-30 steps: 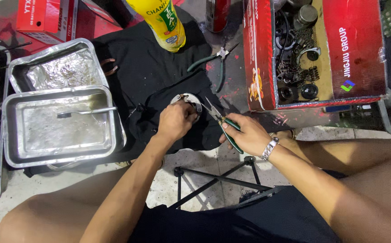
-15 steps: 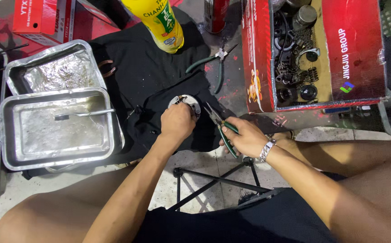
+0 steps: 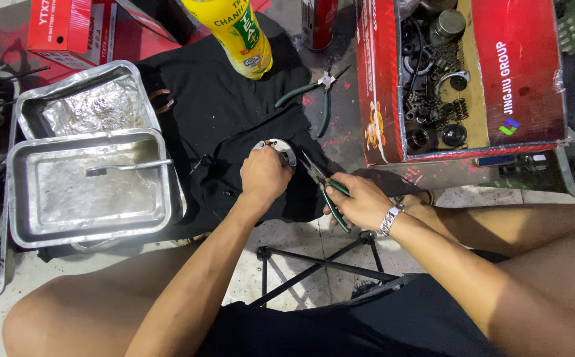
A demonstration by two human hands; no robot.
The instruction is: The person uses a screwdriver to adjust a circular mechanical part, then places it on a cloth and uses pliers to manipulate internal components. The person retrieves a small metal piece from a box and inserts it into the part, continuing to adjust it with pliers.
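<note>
Black cloth [image 3: 234,112] as landmark, left hand [image 3: 264,175] curled down gripping round metal part [image 3: 279,148] at its middle, right hand [image 3: 360,201] clasping green-handled pliers [image 3: 324,188] just beside, wrist bent inward.

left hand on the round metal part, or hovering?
Touching. The head view shows the left hand laid over the round metal part on the black cloth, fingers curled on its rim with no gap.
</note>
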